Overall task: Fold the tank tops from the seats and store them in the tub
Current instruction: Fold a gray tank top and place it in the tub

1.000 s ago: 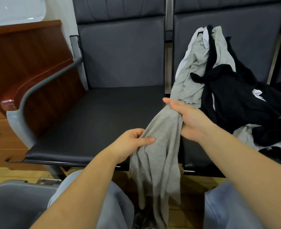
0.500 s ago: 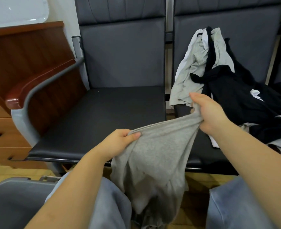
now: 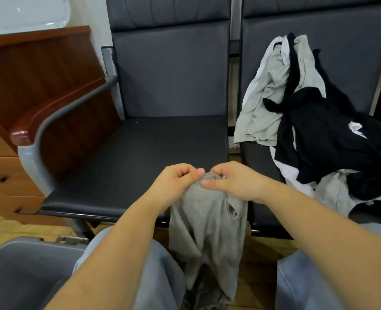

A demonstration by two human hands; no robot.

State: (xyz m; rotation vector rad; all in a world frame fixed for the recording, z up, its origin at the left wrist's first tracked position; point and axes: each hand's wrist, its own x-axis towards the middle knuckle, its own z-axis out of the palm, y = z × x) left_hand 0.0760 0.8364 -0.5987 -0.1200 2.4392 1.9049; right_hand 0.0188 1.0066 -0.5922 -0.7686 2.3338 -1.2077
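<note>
A grey tank top [image 3: 207, 227] hangs bunched between my knees, in front of the gap between the two seats. My left hand [image 3: 176, 182] and my right hand [image 3: 232, 182] sit side by side, almost touching, and both pinch its top edge with curled fingers. A pile of tank tops [image 3: 314, 130], grey, white and black, lies on the right seat and up its backrest. The grey tub [image 3: 21, 271] shows at the lower left beside my left knee; what it holds is out of view.
The left seat [image 3: 140, 157] is dark padded leather with a wood-topped armrest [image 3: 51, 117] on its left. A wooden cabinet [image 3: 13, 135] with drawers stands beyond the armrest. The floor is light wood.
The grey tank top came free of the pile. My hands, spread apart half a second ago with the cloth stretched between them, have come together at its top edge.
</note>
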